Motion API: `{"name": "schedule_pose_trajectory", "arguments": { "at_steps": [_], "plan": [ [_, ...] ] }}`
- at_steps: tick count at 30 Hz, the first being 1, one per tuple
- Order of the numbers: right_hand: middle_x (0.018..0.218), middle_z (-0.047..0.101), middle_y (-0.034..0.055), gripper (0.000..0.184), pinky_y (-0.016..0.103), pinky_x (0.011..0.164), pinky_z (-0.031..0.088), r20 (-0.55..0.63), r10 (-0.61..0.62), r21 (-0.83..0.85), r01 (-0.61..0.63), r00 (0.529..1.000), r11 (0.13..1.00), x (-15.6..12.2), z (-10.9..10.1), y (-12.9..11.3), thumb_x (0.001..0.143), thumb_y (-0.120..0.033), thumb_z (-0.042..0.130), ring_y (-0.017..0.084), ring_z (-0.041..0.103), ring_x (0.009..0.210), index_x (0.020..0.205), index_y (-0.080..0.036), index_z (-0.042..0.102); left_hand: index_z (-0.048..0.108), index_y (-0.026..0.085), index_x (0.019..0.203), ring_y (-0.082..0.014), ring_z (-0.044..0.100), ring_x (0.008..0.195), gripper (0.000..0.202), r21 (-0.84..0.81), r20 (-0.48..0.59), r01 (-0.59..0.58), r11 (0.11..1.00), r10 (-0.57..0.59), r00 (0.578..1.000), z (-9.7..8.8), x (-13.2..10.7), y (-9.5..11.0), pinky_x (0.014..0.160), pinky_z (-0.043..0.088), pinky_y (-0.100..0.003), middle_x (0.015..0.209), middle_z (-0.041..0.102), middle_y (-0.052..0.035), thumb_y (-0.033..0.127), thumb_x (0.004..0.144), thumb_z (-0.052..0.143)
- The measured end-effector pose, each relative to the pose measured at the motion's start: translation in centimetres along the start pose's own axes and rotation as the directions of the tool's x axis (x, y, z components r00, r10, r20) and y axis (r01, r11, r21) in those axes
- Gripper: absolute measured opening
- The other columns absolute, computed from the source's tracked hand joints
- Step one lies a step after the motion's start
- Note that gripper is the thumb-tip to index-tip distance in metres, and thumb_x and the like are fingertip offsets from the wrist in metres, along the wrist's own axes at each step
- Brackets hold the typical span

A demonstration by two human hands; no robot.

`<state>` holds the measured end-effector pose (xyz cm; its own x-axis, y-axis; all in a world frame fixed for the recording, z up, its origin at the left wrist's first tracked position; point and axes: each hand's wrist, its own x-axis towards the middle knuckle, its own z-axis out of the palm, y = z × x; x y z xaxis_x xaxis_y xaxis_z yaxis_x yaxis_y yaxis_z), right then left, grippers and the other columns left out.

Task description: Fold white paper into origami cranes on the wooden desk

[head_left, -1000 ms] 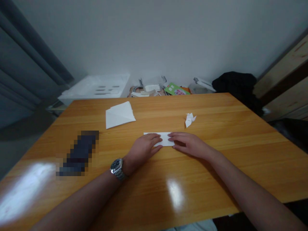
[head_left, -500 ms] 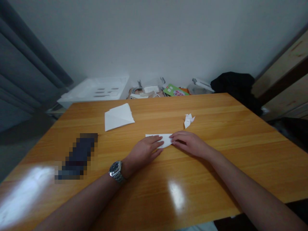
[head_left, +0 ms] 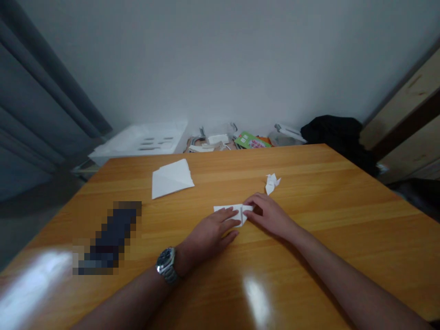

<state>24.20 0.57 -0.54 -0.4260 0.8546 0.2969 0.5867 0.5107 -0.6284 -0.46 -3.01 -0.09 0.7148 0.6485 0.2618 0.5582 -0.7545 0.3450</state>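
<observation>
A small strip of folded white paper (head_left: 239,215) lies on the wooden table in front of me. My left hand (head_left: 215,231), with a metal watch (head_left: 167,263) on its wrist, rests flat on the paper's left part, fingers spread. At the paper's right end, my right hand (head_left: 270,214) pinches a flap between thumb and fingers; the flap stands partly lifted along a crease. Just beyond my right hand sits a small folded paper figure (head_left: 272,183) with pointed tips.
A stack of white paper sheets (head_left: 172,178) lies at the back left of the table (head_left: 309,275). A dark, pixelated object (head_left: 112,236) is on the left. Behind the table's far edge are a white tray (head_left: 137,137), a green booklet (head_left: 252,141) and a black cloth (head_left: 332,130).
My right hand has raised the paper's right end, and a crease now shows there. My left hand stays on the paper. The whole view has tilted up slightly.
</observation>
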Motion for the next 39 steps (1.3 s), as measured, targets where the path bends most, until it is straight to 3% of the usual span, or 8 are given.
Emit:
{"name": "schedule_pose_trajectory", "arguments": {
  "at_steps": [5, 9, 21, 24, 32, 39],
  "plan": [
    [0.093, 0.067, 0.0054, 0.013, 0.035, 0.078, 0.046, -0.031, 0.065, -0.003, -0.065, 0.997, 0.998, 0.0, 0.1, -0.3, 0.087, -0.027, 0.072, 0.022, 0.060, 0.087, 0.095, -0.020, 0.065, 0.063, 0.021, 0.129, -0.0233, 0.057, 0.130, 0.032, -0.023, -0.037, 0.013, 1.000, -0.013, 0.999, 0.2, -0.2, 0.1, 0.111, 0.049, -0.039, 0.139, 0.060, -0.0099, 0.028, 0.101, 0.051],
    [0.097, 0.067, 0.0067, 0.013, 0.038, 0.084, 0.047, -0.036, 0.058, 0.000, -0.058, 0.998, 0.998, -0.1, 0.1, -0.4, 0.090, -0.031, 0.070, 0.024, 0.060, 0.095, 0.099, -0.021, 0.066, 0.058, 0.020, 0.133, -0.0222, 0.055, 0.132, 0.034, -0.049, -0.041, 0.002, 0.999, -0.004, 0.999, 0.1, -0.2, 0.2, 0.113, 0.047, -0.039, 0.138, 0.061, -0.0096, 0.027, 0.101, 0.051],
    [0.099, 0.066, 0.0069, 0.011, 0.036, 0.081, 0.051, -0.046, 0.044, 0.081, -0.040, 0.998, 0.996, -0.3, -0.6, 0.3, 0.095, -0.026, 0.062, 0.021, 0.062, 0.091, 0.101, -0.021, 0.070, 0.058, 0.023, 0.138, -0.0258, 0.055, 0.133, 0.038, 0.031, 0.039, -0.015, 0.999, 0.013, 0.999, -0.2, -0.2, 0.1, 0.110, 0.049, -0.043, 0.142, 0.058, -0.0117, 0.030, 0.103, 0.047],
    [0.100, 0.063, 0.0075, 0.008, 0.036, 0.081, 0.053, -0.051, 0.057, 0.087, -0.053, 0.997, 0.995, -0.4, -1.3, 0.8, 0.092, -0.026, 0.065, 0.021, 0.062, 0.089, 0.094, -0.021, 0.071, 0.058, 0.023, 0.139, -0.0266, 0.054, 0.134, 0.039, 0.043, 0.053, -0.026, 0.999, 0.024, 0.998, -0.1, -0.2, 0.0, 0.111, 0.049, -0.044, 0.142, 0.057, -0.0124, 0.030, 0.102, 0.048],
    [0.112, 0.061, 0.0087, 0.005, 0.038, 0.092, 0.051, 0.089, -0.076, 0.109, 0.066, 0.993, 0.992, -0.7, -2.5, 1.3, 0.093, -0.022, 0.063, 0.022, 0.062, 0.103, 0.092, -0.022, 0.068, 0.057, 0.025, 0.141, -0.0283, 0.052, 0.135, 0.041, 0.036, 0.074, -0.015, 0.999, 0.012, 0.997, -0.2, -0.2, -0.1, 0.113, 0.046, -0.047, 0.144, 0.056, -0.0133, 0.032, 0.102, 0.049],
    [0.096, 0.065, 0.0064, 0.011, 0.034, 0.082, 0.049, 0.099, -0.095, 0.067, 0.089, 0.990, 0.994, -0.3, -2.1, 0.7, 0.099, -0.026, 0.056, 0.021, 0.060, 0.092, 0.098, -0.021, 0.066, 0.052, 0.023, 0.144, -0.0269, 0.050, 0.138, 0.045, -0.024, 0.086, -0.057, 0.998, 0.059, 0.995, -0.2, -0.2, -0.1, 0.116, 0.044, -0.044, 0.148, 0.053, -0.0122, 0.037, 0.102, 0.049]
  ]
}}
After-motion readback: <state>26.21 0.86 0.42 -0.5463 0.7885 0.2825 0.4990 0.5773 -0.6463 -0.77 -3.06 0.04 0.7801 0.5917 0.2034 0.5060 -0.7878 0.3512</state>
